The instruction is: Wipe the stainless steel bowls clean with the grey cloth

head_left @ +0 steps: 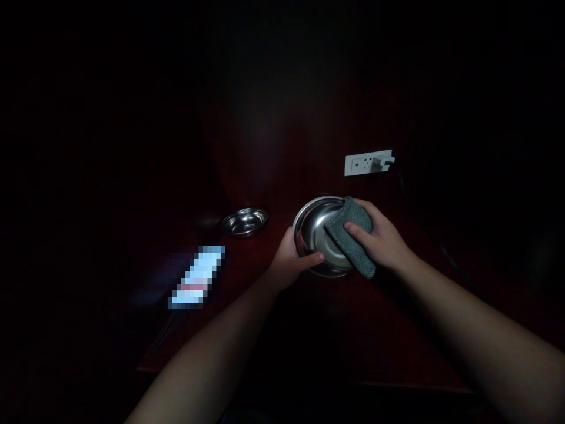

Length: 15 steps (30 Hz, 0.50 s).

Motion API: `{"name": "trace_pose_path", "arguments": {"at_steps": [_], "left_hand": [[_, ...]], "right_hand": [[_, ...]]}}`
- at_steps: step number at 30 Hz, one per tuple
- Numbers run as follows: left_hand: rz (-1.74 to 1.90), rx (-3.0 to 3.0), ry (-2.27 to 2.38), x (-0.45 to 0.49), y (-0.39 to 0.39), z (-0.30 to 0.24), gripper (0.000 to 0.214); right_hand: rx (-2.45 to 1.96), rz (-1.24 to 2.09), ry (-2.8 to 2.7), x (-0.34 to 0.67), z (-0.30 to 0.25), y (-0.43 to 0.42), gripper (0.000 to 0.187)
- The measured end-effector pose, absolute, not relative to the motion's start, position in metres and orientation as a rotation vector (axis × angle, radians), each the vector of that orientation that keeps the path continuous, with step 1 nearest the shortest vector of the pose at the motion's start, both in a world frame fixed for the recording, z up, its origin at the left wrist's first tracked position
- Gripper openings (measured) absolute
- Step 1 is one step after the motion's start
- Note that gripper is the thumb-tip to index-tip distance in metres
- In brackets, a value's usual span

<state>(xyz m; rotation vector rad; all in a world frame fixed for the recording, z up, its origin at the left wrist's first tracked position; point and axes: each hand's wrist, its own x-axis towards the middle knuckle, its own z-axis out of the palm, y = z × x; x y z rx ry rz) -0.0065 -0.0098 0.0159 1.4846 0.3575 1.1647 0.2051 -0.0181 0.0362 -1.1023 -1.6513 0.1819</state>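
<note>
A shiny metal bowl [318, 221] is held up over the dark red table, its inside tilted toward me. My left hand [291, 259] grips its left rim, thumb laid over the inner edge and the other fingers hidden behind. A folded grey-green cloth [353, 235] covers the bowl's right side. My right hand [378, 235] is closed on this cloth, the thumb on top and the fingers wrapped around the far rim, pressing the cloth against the bowl.
On the dark red table [247, 335] a second, smaller-looking metal bowl [245, 222] stands to the left. Nearer lies a lit, pixelated phone-like screen [197, 278] with a cable. A white wall socket [364, 164] with a plug is at the back right. The surroundings are very dark.
</note>
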Motion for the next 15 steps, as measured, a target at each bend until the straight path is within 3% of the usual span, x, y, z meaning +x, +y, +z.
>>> {"name": "trace_pose_path", "arguments": {"at_steps": [15], "left_hand": [[1.152,1.477,0.403,-0.0079,-0.0108,0.0144,0.077]], "right_hand": [[-1.088,0.186,-1.693,0.2063,0.0369,-0.0182,0.054]]}}
